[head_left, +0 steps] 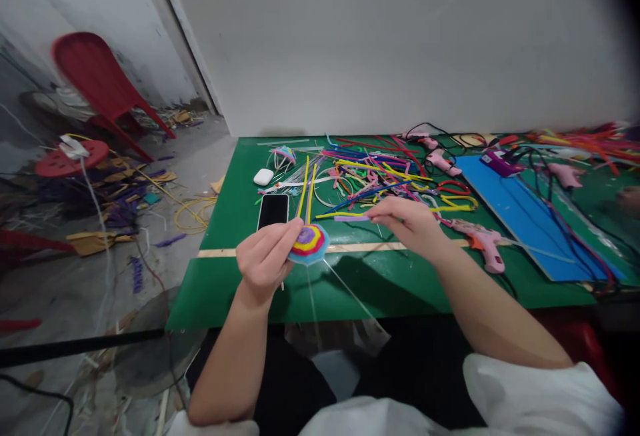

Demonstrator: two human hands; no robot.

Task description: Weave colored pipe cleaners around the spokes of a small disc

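Observation:
My left hand (267,253) is closed on the edge of a round rainbow pipe-cleaner disc (311,244), ringed in purple, yellow, red and light blue. Yellow and purple strands (311,193) stick up from the disc, and thin clear rods (345,284) run down from it toward my lap. In my right hand (403,221), thumb and fingers pinch a purple pipe cleaner (351,219) whose free end points left at the disc. A yellow pipe cleaner (340,214) lies alongside it; whether my fingers hold that one too is unclear.
A phone (274,208) and white case (263,177) lie left, below a small colourful piece (285,156). Loose pipe cleaners (370,179) cover the table's back. Right are red-handled scissors (454,188), a pink glue gun (485,241) and a blue board (515,223). A red chair (95,79) stands left.

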